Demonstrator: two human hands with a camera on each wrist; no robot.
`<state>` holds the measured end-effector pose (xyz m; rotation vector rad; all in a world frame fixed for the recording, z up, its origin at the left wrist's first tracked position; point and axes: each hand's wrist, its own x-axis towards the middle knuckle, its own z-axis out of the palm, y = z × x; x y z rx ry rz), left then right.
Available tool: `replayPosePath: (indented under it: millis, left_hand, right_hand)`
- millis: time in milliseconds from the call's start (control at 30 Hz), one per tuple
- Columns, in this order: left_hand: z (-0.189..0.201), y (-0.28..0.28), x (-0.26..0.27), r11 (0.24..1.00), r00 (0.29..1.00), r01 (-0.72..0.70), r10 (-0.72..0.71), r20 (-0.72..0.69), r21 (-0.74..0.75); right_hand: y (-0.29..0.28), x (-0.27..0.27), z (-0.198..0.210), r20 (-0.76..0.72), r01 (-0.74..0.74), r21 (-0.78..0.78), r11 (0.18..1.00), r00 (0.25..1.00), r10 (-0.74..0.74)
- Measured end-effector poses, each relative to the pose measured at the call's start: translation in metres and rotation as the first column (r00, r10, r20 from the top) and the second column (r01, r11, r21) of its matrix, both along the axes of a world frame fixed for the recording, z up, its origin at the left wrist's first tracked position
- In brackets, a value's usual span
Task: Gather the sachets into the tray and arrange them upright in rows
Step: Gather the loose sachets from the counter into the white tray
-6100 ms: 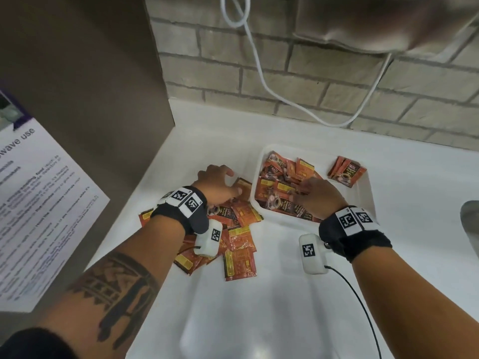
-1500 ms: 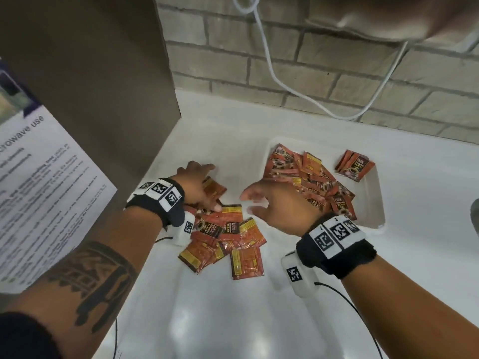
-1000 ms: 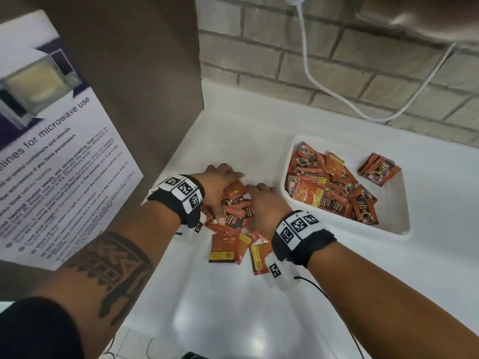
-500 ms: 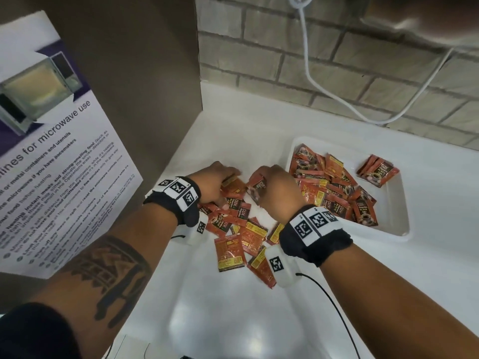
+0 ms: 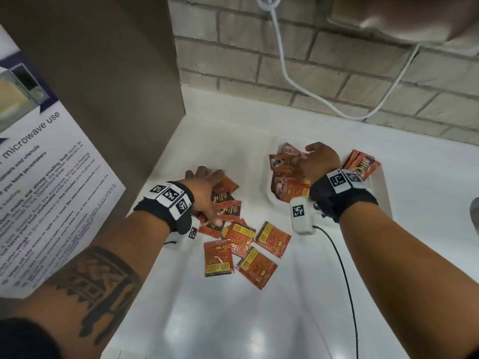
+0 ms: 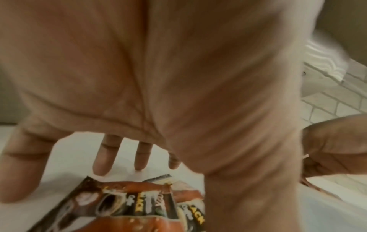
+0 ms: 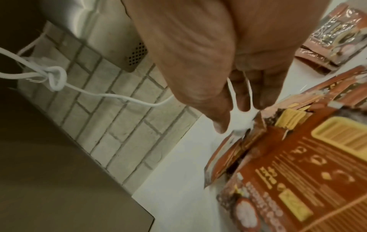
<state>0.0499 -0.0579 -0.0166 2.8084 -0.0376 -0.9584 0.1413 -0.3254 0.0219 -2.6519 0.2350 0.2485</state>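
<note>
Several orange-red sachets lie loose on the white counter, some face down. My left hand rests flat on the far part of that pile with fingers spread and straight, a coffee-print sachet under the palm. My right hand is over the white tray, its straight fingers touching the jumbled sachets that lie flat inside. A small stack of sachets leans in the tray's far right corner.
A brown cabinet side with a paper notice walls off the left. A brick wall with a hanging white cable runs behind. A sink edge shows at far right. A black wire trails from my right wrist.
My right hand carried a handful of sachets from the counter pile to the tray and now lies open on them. My left hand stayed on the counter pile.
</note>
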Motion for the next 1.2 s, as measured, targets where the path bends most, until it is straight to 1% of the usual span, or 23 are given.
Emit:
replayPosePath:
  millis: [67, 133, 200, 233, 267, 333, 367, 433, 500, 567, 667, 733, 800, 867, 933, 1033, 1100, 1200]
  left_hand:
    - [-0.002, -0.003, 0.001, 1.0, 0.999, 0.022, -0.022, 0.03, 0.017]
    - [-0.003, -0.004, 0.003, 1.0, 0.998, 0.024, -0.025, 0.049, 0.017]
    - [-0.004, -0.005, 0.005, 1.0, 0.998, 0.012, -0.012, 0.067, -0.002]
    - [-0.004, -0.005, 0.005, 1.0, 0.997, 0.01, -0.009, 0.083, -0.016]
    - [-0.004, -0.005, 0.006, 0.999, 0.995, 0.011, -0.008, 0.104, -0.034]
    - [-0.004, -0.006, 0.004, 0.998, 0.988, 0.011, 0.0, 0.156, -0.067]
    - [-0.005, -0.006, 0.002, 0.997, 0.984, 0.009, 0.006, 0.18, -0.08]
    - [-0.006, -0.007, -0.001, 0.995, 0.977, 0.009, 0.013, 0.212, -0.102]
    - [-0.008, -0.007, -0.005, 0.991, 0.969, 0.015, 0.019, 0.246, -0.135]
    - [-0.01, -0.007, -0.008, 0.987, 0.96, 0.023, 0.022, 0.28, -0.159]
    - [-0.013, -0.006, -0.012, 0.982, 0.946, 0.038, 0.024, 0.323, -0.183]
    - [-0.014, -0.006, -0.013, 0.978, 0.942, 0.036, 0.035, 0.334, -0.207]
    - [-0.015, -0.008, -0.015, 0.969, 0.938, 0.032, 0.056, 0.342, -0.245]
    - [-0.016, -0.01, -0.016, 0.961, 0.933, 0.018, 0.084, 0.351, -0.277]
    - [-0.019, -0.011, -0.017, 0.956, 0.922, 0.009, 0.105, 0.374, -0.292]
    - [-0.019, -0.009, -0.02, 0.953, 0.903, 0.005, 0.126, 0.41, -0.303]
    - [-0.013, -0.007, -0.022, 0.946, 0.894, -0.006, 0.15, 0.422, -0.325]
    - [-0.001, 0.0, -0.027, 0.923, 0.858, -0.028, 0.219, 0.464, -0.385]
  right_hand:
    - [-0.002, -0.005, 0.0, 0.088, 0.012, 0.008, 1.0, 0.996, -0.013]
    - [0.005, -0.019, 0.002, 0.21, -0.015, 0.072, 0.997, 0.978, -0.001]
    - [0.019, -0.038, 0.005, 0.269, -0.148, 0.14, 0.979, 0.957, 0.106]
    - [0.026, -0.048, 0.007, 0.263, -0.246, 0.146, 0.958, 0.943, 0.202]
    - [0.034, -0.06, 0.007, 0.226, -0.35, 0.129, 0.928, 0.921, 0.316]
    - [0.047, -0.08, -0.001, 0.103, -0.517, 0.099, 0.85, 0.855, 0.508]
    - [0.053, -0.088, -0.008, 0.043, -0.563, 0.096, 0.821, 0.826, 0.562]
    - [0.062, -0.099, -0.024, -0.034, -0.583, 0.086, 0.808, 0.809, 0.587]
    - [0.074, -0.103, -0.035, -0.078, -0.577, 0.071, 0.814, 0.81, 0.581]
    - [0.086, -0.102, -0.042, -0.091, -0.546, 0.071, 0.835, 0.83, 0.55]
    - [0.104, -0.092, -0.044, -0.133, -0.506, 0.005, 0.863, 0.855, 0.502]
    - [0.114, -0.082, -0.044, -0.168, -0.4, 0.065, 0.914, 0.899, 0.405]
    - [0.121, -0.074, -0.046, -0.216, -0.289, 0.192, 0.938, 0.92, 0.328]
    - [0.123, -0.068, -0.052, -0.251, -0.181, 0.335, 0.925, 0.929, 0.272]
    - [0.122, -0.066, -0.058, -0.257, -0.09, 0.431, 0.898, 0.942, 0.218]
    - [0.119, -0.07, -0.05, -0.219, -0.022, 0.5, 0.866, 0.964, 0.151]
    - [0.115, -0.071, -0.042, -0.202, 0.026, 0.557, 0.83, 0.974, 0.105]
    - [0.107, -0.07, -0.03, -0.157, 0.005, 0.575, 0.818, 0.982, 0.104]
